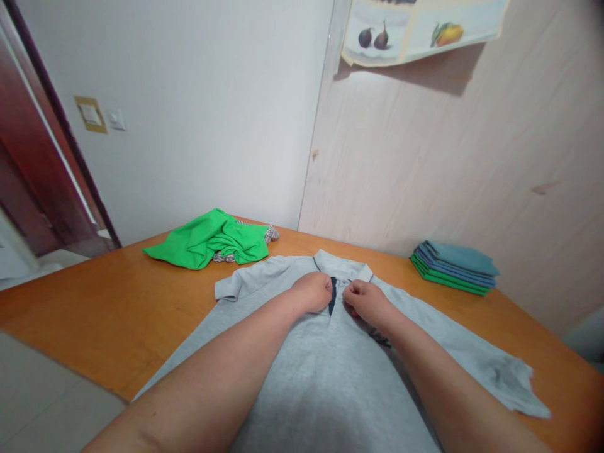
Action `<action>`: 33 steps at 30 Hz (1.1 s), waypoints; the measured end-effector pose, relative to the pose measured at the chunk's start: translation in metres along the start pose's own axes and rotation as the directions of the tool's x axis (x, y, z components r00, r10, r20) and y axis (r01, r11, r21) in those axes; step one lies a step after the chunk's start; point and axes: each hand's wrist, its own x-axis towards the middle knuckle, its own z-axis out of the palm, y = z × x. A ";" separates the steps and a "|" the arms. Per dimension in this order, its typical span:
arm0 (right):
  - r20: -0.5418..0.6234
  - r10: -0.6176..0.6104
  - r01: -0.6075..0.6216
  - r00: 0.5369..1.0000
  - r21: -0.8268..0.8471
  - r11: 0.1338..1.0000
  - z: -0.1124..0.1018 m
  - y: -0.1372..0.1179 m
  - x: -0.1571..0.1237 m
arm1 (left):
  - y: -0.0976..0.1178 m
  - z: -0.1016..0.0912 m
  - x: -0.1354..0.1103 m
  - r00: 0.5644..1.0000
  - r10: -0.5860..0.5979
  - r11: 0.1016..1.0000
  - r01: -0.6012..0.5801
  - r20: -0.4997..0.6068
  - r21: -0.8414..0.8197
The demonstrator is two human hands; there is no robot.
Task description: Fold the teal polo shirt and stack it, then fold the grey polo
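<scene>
A grey polo shirt lies spread face up on the wooden table, collar toward the wall. Both of my hands rest on its chest just below the collar. My left hand is closed, pinching the left edge of the dark button placket. My right hand is closed too, gripping the placket's right edge. The fingertips are curled under and hidden. One sleeve points left, the other stretches toward the right table edge.
A crumpled green garment lies at the back left of the table. A stack of folded blue and green shirts sits at the back right against the pale wall. A fruit poster hangs above.
</scene>
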 end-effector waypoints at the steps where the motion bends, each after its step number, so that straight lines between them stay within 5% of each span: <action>1: 0.002 0.013 -0.013 1.000 0.008 1.000 0.000 0.001 0.000 | -0.001 0.001 0.001 1.000 -0.001 1.000 0.001 0.006 -0.007; 10: 0.035 0.044 -0.044 0.998 0.005 0.999 0.001 -0.006 -0.003 | 0.004 0.003 -0.001 1.000 -0.005 1.000 0.005 0.016 -0.031; 19: 0.110 -0.231 0.251 0.967 -0.234 0.939 -0.004 -0.004 -0.001 | 0.002 0.011 0.004 1.000 -0.001 0.999 0.001 -0.002 -0.044; 33: -0.019 -0.251 0.251 0.968 0.018 0.968 -0.008 0.001 0.005 | 0.007 0.009 0.007 0.997 0.007 0.986 -0.019 -0.071 -0.168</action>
